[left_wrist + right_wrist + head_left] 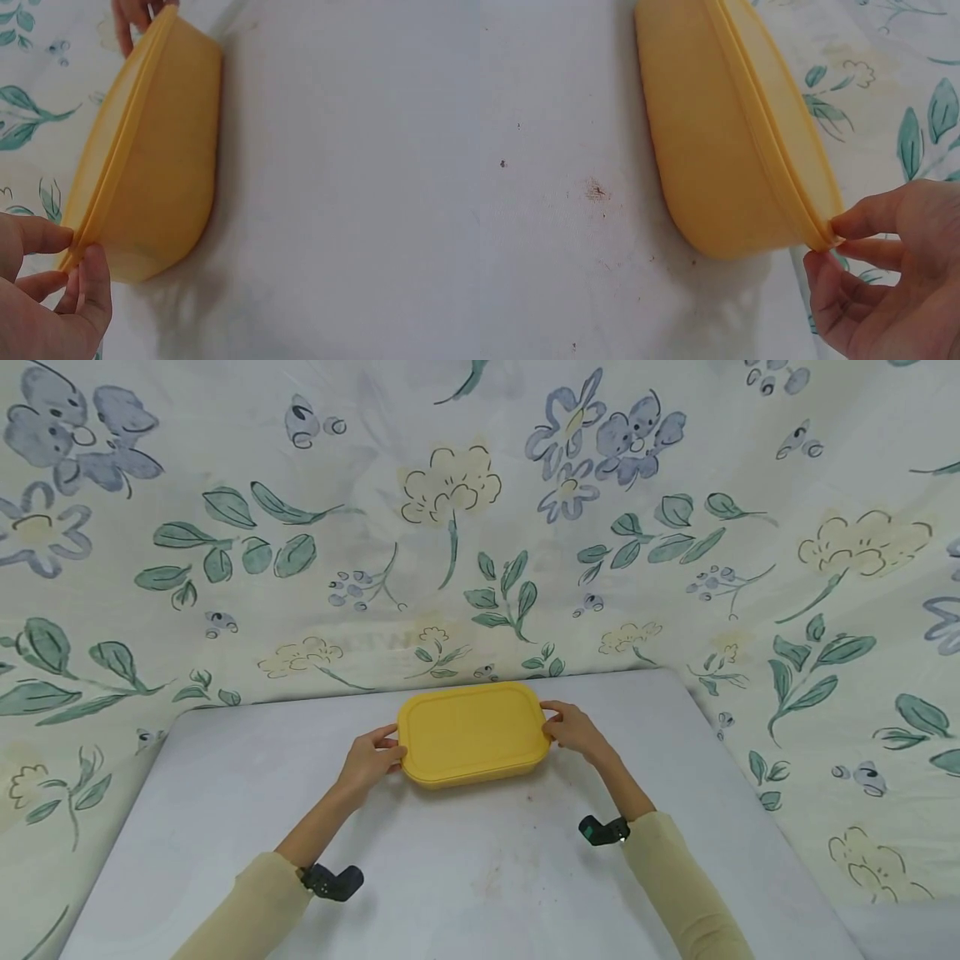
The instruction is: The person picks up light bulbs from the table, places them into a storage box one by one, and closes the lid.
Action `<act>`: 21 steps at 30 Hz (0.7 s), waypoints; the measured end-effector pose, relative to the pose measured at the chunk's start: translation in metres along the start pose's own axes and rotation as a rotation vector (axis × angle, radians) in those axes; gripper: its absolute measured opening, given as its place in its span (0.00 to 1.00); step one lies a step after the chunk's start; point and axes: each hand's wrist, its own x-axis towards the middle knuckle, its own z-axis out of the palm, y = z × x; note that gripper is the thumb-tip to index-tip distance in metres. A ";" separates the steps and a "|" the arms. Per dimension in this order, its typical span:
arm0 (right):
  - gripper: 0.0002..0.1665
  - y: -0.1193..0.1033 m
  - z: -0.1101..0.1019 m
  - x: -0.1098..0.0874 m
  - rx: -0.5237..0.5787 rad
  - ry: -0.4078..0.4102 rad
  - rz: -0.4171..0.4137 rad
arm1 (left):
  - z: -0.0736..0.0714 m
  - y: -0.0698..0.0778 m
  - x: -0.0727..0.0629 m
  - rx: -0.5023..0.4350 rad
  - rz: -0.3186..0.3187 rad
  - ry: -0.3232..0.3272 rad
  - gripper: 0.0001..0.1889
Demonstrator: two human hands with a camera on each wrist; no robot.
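A yellow lidded plastic container (474, 732) with rounded corners sits at the far side of the white table, its lid on top. My left hand (369, 762) pinches the lid's rim at the left end, thumb and fingertips on either side of the edge. At the opposite end my right hand (573, 729) pinches the rim the same way. The left wrist view shows the container's side wall (161, 142) below the lid, with the left hand (52, 289) at its near corner. In the right wrist view the right hand (889, 270) grips the rim's corner.
The white table (465, 877) carries small reddish-brown specks and smudges in front of the container. A floral cloth (375, 527) hangs right behind the table's back edge and along both sides. Each wrist wears a black camera, one on the left (333, 882) and one on the right (602, 831).
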 end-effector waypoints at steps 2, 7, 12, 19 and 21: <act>0.32 0.001 0.001 0.001 0.005 -0.005 0.007 | 0.000 0.000 0.001 0.005 -0.001 -0.001 0.29; 0.32 0.005 0.004 0.001 0.023 -0.007 0.038 | 0.001 0.000 0.004 0.013 -0.020 0.004 0.29; 0.32 0.006 0.006 0.001 0.035 0.000 0.045 | 0.001 -0.001 0.004 0.008 -0.033 -0.002 0.29; 0.32 0.005 0.004 0.003 0.025 -0.015 0.034 | 0.000 0.000 0.005 0.005 -0.028 -0.022 0.29; 0.32 0.005 0.003 0.003 0.022 -0.020 0.033 | -0.001 0.000 0.005 0.010 -0.026 -0.028 0.29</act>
